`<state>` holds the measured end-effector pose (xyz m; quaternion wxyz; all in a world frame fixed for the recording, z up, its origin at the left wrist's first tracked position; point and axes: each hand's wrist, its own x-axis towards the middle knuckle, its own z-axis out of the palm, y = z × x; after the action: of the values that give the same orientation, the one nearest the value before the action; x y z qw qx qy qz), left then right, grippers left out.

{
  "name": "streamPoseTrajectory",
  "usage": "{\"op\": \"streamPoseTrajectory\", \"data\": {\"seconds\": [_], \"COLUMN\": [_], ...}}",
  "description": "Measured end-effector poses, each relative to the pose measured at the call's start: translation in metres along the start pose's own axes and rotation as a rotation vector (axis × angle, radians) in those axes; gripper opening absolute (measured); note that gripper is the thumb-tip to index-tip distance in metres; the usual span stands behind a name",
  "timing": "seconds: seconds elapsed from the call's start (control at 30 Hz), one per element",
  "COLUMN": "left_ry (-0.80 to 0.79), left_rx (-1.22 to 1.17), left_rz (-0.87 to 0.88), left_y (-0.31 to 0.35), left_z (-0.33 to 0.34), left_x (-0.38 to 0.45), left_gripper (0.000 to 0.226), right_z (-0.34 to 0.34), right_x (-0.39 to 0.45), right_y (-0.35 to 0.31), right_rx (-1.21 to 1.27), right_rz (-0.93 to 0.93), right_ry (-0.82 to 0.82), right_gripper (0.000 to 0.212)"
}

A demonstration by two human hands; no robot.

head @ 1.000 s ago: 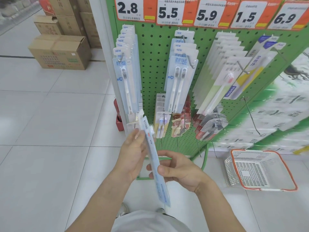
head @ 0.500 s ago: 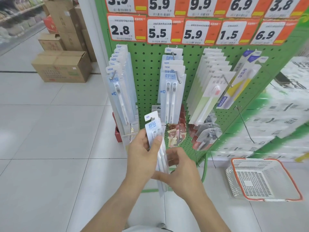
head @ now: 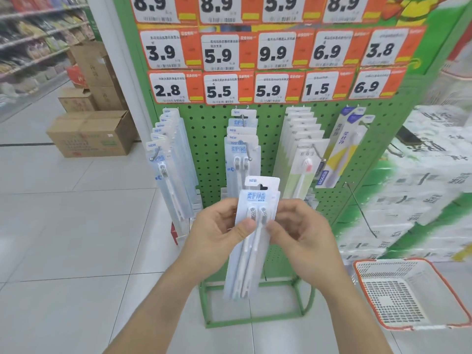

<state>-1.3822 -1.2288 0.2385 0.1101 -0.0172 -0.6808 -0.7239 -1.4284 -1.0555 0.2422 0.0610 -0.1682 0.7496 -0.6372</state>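
Turned face-on, toothbrush pack (head: 255, 226) now pinched by both hands.

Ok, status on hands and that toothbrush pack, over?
Left hand and right hand both pinch the twin toothbrush pack, upright, label facing camera. Held before the pegboard, below matching hung packs. Nothing in the way.

A red basket (head: 398, 297) sits beside the green pegboard rack (head: 212, 129).

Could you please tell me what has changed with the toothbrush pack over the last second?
The clear twin-toothbrush blister pack turned from edge-on to face-on and upright. The right hand rose to pinch it opposite the left hand. The red-rimmed white basket stayed put.
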Motion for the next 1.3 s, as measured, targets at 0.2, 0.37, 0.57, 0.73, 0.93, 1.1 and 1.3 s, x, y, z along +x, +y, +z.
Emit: {"op": "streamPoseTrajectory", "data": {"seconds": [0.2,0.37,0.57,0.73,0.93,1.1,1.3], "left_ry": [0.279,0.493,0.324,0.276,0.252,0.288,0.234], "left_rx": [0.245,0.334,0.380,0.323,0.300,0.305,0.335], "left_rz": [0.017,0.012,-0.088,-0.045,0.002,-0.009,0.009], "left_y": [0.006,0.000,-0.003,0.002,0.011,0.010,0.018], "left_z": [-0.001,-0.002,-0.005,-0.001,-0.002,-0.002,-0.007], "left_x": [0.022,0.043,0.077,0.094,0.105,0.106,0.107], "left_gripper": [0.027,0.025,0.078,0.078,0.077,0.066,0.051], "right_z": [-0.004,0.003,0.011,0.020,0.030,0.038,0.035], "right_x": [0.009,0.015,0.035,0.058,0.082,0.099,0.114], "right_y": [-0.017,-0.009,-0.001,0.003,0.006,-0.001,0.003], "right_rx": [-0.043,-0.094,-0.161,-0.218,-0.277,-0.332,-0.360], "right_rz": [-0.117,-0.208,-0.267,-0.243,-0.206,-0.201,-0.162], "right_ry": [0.262,0.534,0.635,0.595,0.603,0.604,0.594], "right_gripper": [0.018,0.018,0.015,0.017,0.018,0.017,0.017]}}
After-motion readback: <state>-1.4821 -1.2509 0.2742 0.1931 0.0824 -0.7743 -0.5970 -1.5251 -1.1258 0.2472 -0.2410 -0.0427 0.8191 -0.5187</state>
